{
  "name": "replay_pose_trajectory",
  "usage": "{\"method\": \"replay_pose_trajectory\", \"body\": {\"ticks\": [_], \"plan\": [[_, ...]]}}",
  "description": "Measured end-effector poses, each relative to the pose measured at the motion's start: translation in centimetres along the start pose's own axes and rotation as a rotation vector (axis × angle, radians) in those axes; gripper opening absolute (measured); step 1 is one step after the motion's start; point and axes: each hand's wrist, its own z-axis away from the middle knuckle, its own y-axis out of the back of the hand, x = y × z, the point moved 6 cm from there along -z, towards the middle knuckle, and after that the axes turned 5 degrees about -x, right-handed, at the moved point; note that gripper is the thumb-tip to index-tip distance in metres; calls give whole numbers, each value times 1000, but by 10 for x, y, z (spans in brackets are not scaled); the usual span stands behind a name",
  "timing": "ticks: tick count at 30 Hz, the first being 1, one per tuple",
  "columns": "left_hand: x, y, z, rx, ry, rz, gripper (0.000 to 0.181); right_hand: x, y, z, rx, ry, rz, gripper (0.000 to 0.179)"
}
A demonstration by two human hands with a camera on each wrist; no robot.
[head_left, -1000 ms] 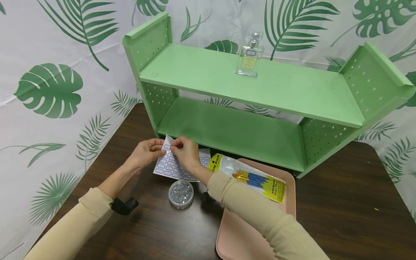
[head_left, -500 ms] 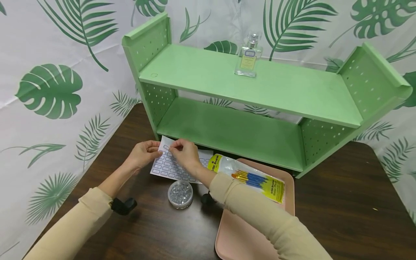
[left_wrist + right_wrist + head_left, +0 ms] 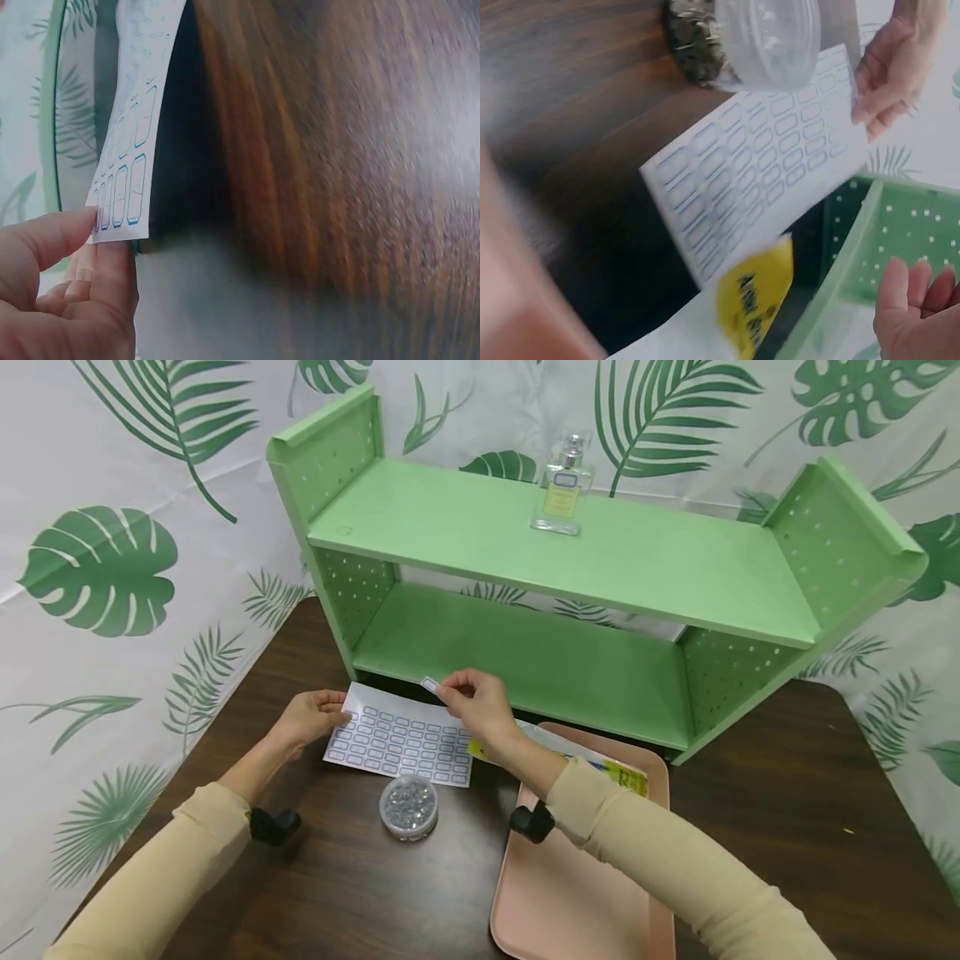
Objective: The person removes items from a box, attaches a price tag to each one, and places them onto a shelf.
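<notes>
A white sheet of small blue-bordered label stickers (image 3: 401,737) lies over the table, its left edge pinched by my left hand (image 3: 306,720). The left wrist view shows thumb and fingers on the corner of that sheet (image 3: 139,157), which bows up from the table. My right hand (image 3: 480,703) is raised to the right of the sheet, before the shelf. Between its thumb and finger it pinches one loose label sticker (image 3: 430,684). A round clear tub of glittery pieces (image 3: 408,807) stands just below the sheet.
A green two-tier shelf (image 3: 495,618) stands behind, with a glass perfume bottle (image 3: 561,497) on top. At right is a pink tray (image 3: 570,885); a yellow-and-clear brush packet (image 3: 626,777) lies across its far end, partly hidden by the right arm.
The right hand has lifted off the sheet and moved right, with a label sticker in its fingers. The sheet's raised upper left corner has come down flatter; the left hand shifted slightly left.
</notes>
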Motion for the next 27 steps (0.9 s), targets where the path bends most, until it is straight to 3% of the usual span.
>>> {"method": "replay_pose_trajectory", "body": {"ticks": [8,14,21,24,27], "plan": [[-10,14,-2,87,52,-141,43,13,27,28,-30,-37,-16,10],[-10,19,-2,166,45,-279,40,25,35,45,-49,-99,-63,9],[1,23,5,299,-66,-457,34,34,42,56,-46,-99,-50,10],[13,20,12,344,-146,-446,30,36,46,58,-41,-93,-49,12],[35,4,18,303,-236,-384,28,37,49,60,-35,-88,-45,12]]}}
